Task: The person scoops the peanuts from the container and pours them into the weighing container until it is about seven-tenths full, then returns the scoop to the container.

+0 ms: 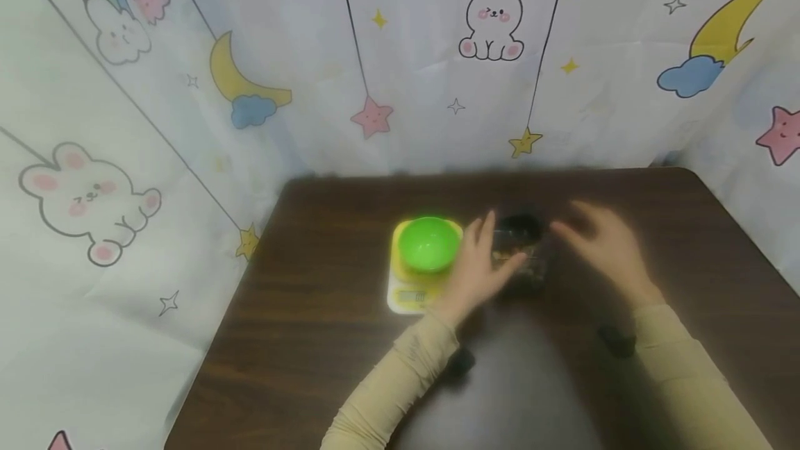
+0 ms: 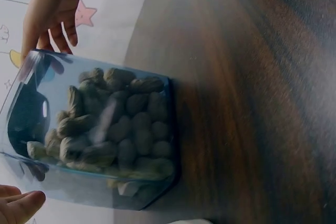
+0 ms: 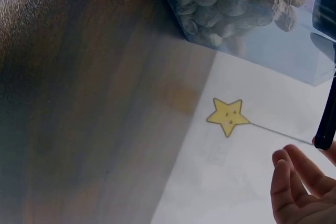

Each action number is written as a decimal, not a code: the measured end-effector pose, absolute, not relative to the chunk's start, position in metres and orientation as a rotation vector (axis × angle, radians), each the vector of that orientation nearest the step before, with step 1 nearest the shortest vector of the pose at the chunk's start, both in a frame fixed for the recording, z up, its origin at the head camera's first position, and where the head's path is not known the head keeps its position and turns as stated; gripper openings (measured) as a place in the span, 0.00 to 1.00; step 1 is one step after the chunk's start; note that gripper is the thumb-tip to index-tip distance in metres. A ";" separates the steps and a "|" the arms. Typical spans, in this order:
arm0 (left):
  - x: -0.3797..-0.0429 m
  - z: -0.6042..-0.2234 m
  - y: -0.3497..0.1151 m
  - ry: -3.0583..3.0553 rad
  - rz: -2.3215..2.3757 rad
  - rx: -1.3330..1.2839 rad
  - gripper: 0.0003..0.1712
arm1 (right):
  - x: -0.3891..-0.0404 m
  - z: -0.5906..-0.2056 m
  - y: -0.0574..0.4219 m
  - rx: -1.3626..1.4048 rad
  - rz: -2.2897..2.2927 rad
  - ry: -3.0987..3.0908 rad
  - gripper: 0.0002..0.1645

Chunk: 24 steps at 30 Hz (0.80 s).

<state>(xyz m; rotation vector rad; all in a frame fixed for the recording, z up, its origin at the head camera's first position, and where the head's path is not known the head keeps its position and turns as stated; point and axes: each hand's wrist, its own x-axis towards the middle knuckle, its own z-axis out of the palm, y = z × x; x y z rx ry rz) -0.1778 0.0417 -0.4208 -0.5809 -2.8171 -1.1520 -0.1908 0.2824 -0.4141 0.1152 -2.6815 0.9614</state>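
A clear plastic container (image 2: 89, 124) of unshelled peanuts (image 2: 139, 129) stands on the table, with a black scoop (image 2: 26, 106) inside it. The left hand (image 1: 478, 262) is spread beside the container's left side in the head view; its fingertips show low in the left wrist view. To the container's right hovers the right hand (image 1: 603, 248), fingers loosely bent. In the right wrist view the scoop's black handle (image 3: 326, 116) overlaps a fingertip of that hand. A green bowl (image 1: 429, 245) sits on a yellow and white kitchen scale (image 1: 400, 301), just left of the left hand.
The dark wood table (image 1: 300, 311) ends at a white curtain (image 1: 431, 137) printed with rabbits, stars and moons. Scale and container stand close together, toward the table's far side. The left forearm passes near the scale's front right corner.
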 end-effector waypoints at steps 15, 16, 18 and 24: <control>-0.179 -0.432 0.045 -2.811 -1.237 -0.513 0.50 | -0.187 -0.425 0.283 -0.058 1.215 -2.684 0.34; -0.179 -0.433 0.044 -2.806 -1.247 -0.511 0.50 | -0.187 -0.425 0.283 -0.078 1.244 -2.682 0.34; -0.180 -0.434 0.044 -2.794 -1.260 -0.511 0.50 | -0.189 -0.427 0.283 -0.114 1.306 -2.678 0.34; -0.182 -0.436 0.044 -2.745 -1.276 -0.541 0.50 | -0.194 -0.434 0.288 -0.025 1.853 -2.431 0.25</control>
